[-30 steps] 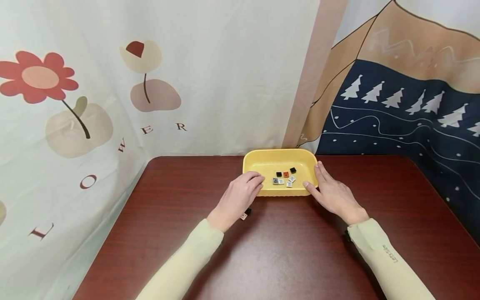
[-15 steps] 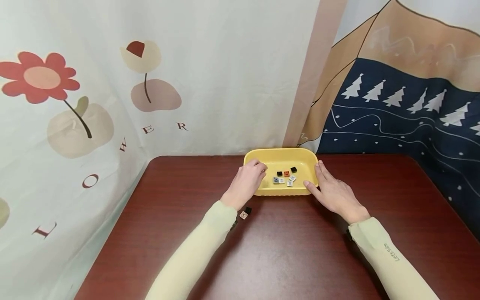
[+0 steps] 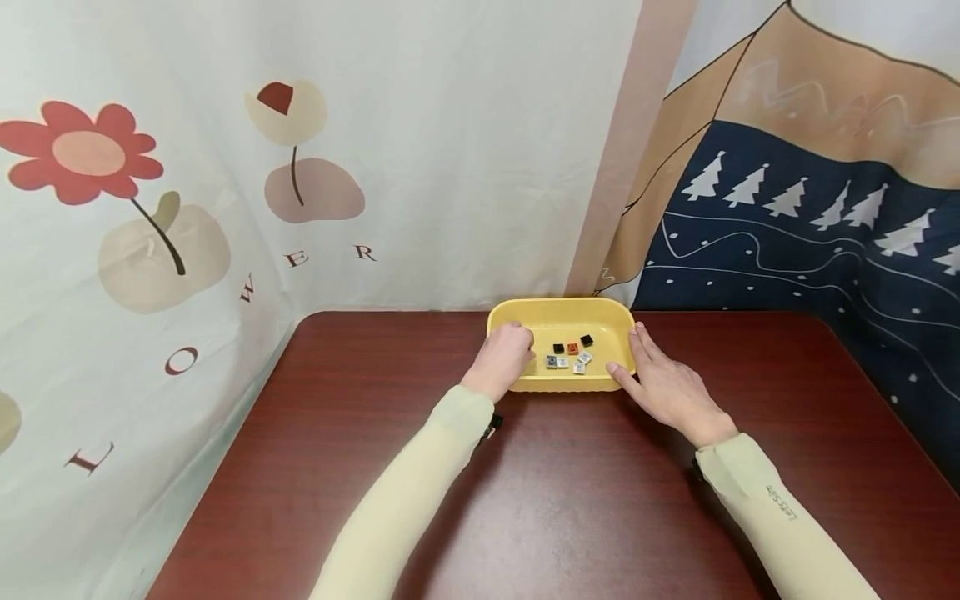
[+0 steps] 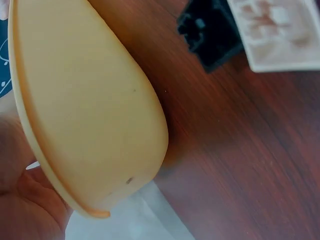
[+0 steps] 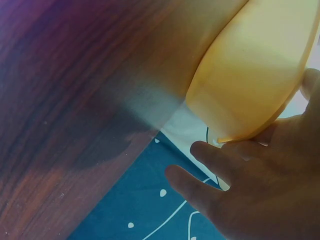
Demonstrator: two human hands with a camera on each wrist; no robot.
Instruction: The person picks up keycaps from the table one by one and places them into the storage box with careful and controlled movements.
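A yellow plastic tub stands at the back of the table. My left hand reaches over its left end, knuckles up; the fingertips, and whatever they may hold, are hidden inside. Small square pieces lie on the tub floor: black, orange-red, grey and whitish ones. My right hand rests on the tub's right end, thumb over the rim and fingers straight along the outside. Beside my left wrist, a notched black piece and a whitish square piece lie on the table.
The dark red wooden table extends in front of and beside the tub. Directly behind the tub hangs a pale printed curtain. A navy cloth with white trees hangs at the right.
My left hand has moved right and reached deeper into the tub's left end; its fingertips have gone out of sight. The left sleeve now partly covers the table pieces. My right hand stays put.
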